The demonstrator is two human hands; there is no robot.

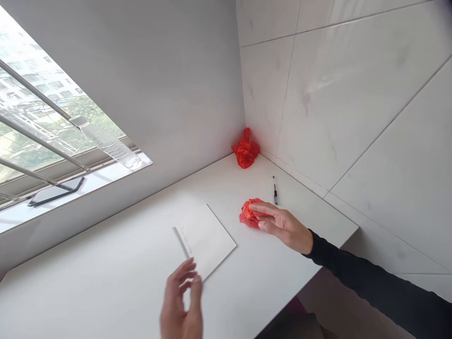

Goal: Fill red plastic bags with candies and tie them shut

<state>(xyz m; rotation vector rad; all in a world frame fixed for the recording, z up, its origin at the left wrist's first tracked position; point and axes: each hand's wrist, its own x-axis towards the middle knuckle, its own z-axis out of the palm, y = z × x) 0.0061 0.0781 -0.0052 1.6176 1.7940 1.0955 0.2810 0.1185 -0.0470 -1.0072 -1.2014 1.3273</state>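
Note:
My left hand (181, 301) hovers at the front of the white table with fingers curved and thumb apart, holding nothing. Just beyond its fingertips lies a white paper pad or booklet (213, 238), with faint marks along its left side. My right hand (284, 226), in a black sleeve, stretches its fingers over a crumpled red plastic bag (247, 217). The fingers cover part of that bag, and whether they touch it I cannot tell. Behind this hand, a black pen (276, 195) lies with its small cap end pointing to the back.
A second red plastic bag (246, 153), knotted on top, sits in the table's back corner. On the windowsill are a clear plastic bottle (111, 146) and a dark-edged phone (56, 190). A tiled wall (339, 117) bounds the right side; the white table's (106, 278) front edge runs diagonally.

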